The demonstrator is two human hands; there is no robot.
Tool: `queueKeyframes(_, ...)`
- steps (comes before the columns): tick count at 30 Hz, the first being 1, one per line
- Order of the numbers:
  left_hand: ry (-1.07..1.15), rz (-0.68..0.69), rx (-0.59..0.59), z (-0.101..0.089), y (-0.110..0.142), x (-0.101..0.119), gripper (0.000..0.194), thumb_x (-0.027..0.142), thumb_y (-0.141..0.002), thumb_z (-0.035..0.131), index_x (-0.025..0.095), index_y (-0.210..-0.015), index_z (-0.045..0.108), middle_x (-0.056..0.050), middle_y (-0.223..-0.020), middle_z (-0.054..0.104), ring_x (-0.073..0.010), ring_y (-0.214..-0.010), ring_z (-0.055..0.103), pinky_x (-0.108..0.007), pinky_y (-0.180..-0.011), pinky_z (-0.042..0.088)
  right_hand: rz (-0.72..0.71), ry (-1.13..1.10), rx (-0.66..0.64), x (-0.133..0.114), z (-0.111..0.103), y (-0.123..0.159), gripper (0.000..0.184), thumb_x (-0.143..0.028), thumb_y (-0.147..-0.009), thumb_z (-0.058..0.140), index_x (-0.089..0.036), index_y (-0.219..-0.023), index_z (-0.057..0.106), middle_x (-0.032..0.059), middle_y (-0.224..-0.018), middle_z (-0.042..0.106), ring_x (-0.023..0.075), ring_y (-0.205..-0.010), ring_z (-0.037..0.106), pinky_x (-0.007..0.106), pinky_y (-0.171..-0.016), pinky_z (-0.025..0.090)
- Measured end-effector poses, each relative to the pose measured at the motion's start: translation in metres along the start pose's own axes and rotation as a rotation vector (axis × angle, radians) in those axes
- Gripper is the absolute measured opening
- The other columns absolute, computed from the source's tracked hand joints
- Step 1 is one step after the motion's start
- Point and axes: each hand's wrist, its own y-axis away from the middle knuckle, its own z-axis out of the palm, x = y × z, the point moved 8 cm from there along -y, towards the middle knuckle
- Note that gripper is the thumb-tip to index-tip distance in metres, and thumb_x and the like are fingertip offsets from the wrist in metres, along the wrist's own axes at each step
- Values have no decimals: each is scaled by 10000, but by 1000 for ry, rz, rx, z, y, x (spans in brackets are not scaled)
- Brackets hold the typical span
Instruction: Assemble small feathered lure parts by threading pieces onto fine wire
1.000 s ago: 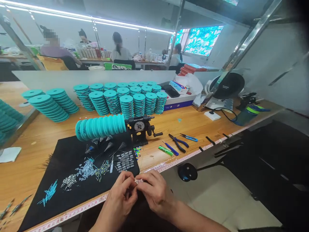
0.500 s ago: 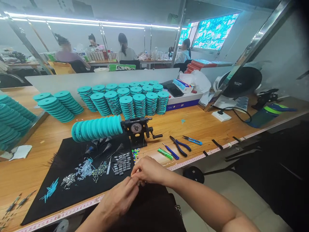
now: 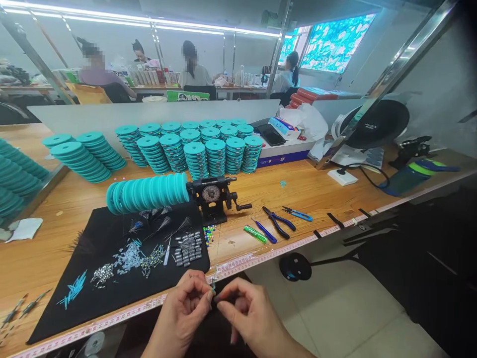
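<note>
My left hand (image 3: 188, 309) is just past the table's front edge, thumb and forefinger pinched on a tiny greenish piece (image 3: 213, 287), too small to name. Close on its right, my right hand (image 3: 250, 314) has its thumb and forefinger brought together beside that piece; what they hold, if anything, is too fine to make out. Behind the hands lies a black mat (image 3: 122, 303) with grey cylindrical weights (image 3: 186, 250), metal swivels (image 3: 102, 274), clear sleeves (image 3: 129, 257), teal tubes (image 3: 73, 290) and a small screwdriver (image 3: 167, 252).
A hand-cranked winder (image 3: 211, 194) carries a row of teal foam spools (image 3: 149, 193). More spools are stacked (image 3: 196, 151) behind it. To the right lie a green tube (image 3: 255, 234), a blue-handled tool (image 3: 265, 231), pliers (image 3: 279, 223) and thread snips (image 3: 297, 214). A measuring tape (image 3: 238, 266) lines the edge.
My right hand has drawn back from over my left fingertips, down and to the right. My left hand has turned so its fingers show, and the view has shifted slightly.
</note>
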Motion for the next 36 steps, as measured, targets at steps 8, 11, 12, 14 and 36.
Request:
queueKeyframes(8,-422,243,-37,6,9,18,149,225,-925,514,200,-820,616,-29,-911,508,-126,-684,564,-224,-588,485,-690,606,105,-51,3,14,226,-151,-946,441,-169,-821,628,75,-792,632,201,-733,567,315,-657,447)
queueKeyframes(11,-558,414,-17,9,13,32,147,123,-926,474,207,-888,588,-38,-944,511,-149,-813,606,-244,-690,528,-839,720,54,-67,4,10,238,-117,-957,417,-161,-904,644,111,-949,658,210,-835,575,315,-727,447)
queueKeyframes(12,-597,458,-8,10,13,35,164,94,-924,458,204,-904,578,-42,-954,515,-150,-830,611,-244,-709,539,-822,706,23,-69,3,4,228,-128,-965,422,-160,-921,644,105,-949,666,203,-834,584,303,-733,446)
queueKeyframes(14,-716,561,-11,14,13,38,213,44,-919,413,193,-924,565,-54,-957,540,-158,-856,622,-244,-745,563,-706,677,-34,-67,1,-15,203,-164,-978,451,-166,-938,649,70,-879,686,182,-790,607,273,-713,438)
queueKeyframes(36,-198,58,-82,17,0,15,199,287,-882,553,184,-716,588,-29,-852,511,-127,-675,544,-215,-557,476,-136,180,113,-32,-38,-9,203,-355,-879,644,-172,-805,687,-14,-599,620,103,-415,543,201,-407,366)
